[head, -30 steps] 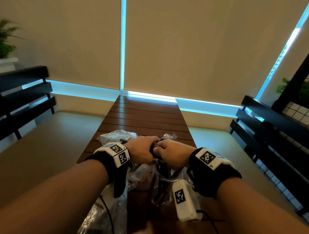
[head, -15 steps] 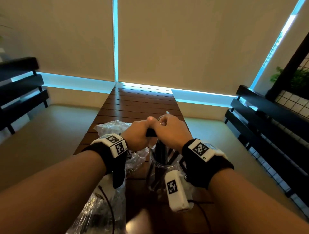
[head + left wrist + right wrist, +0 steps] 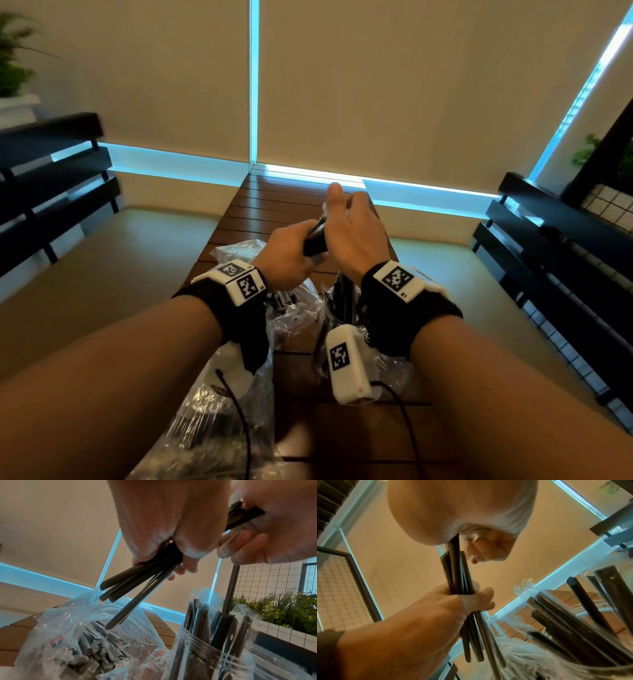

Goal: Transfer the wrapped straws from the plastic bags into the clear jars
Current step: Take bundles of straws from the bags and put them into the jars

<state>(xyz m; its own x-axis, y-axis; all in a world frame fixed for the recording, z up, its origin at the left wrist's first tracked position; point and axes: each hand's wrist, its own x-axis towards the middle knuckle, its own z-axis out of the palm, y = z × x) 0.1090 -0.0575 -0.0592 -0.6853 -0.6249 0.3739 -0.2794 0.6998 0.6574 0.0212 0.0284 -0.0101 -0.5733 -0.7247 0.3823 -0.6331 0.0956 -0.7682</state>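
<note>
Both hands, left and right, grip a straw bundle, its middle hidden by fingers.

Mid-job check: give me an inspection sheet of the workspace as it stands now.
Surface: slatted wooden table.
Job's things: bundle of dark wrapped straws held above the table; plastic bag with more straws; clear jar already holding upright straws.
Clutter: second plastic bag near the table's front edge.
Grippers: left hand grips the bundle low down; right hand holds its upper end.
Cables: black cable from a wrist unit.
Surroundings: drawn blinds, black slatted benches, plants.
</note>
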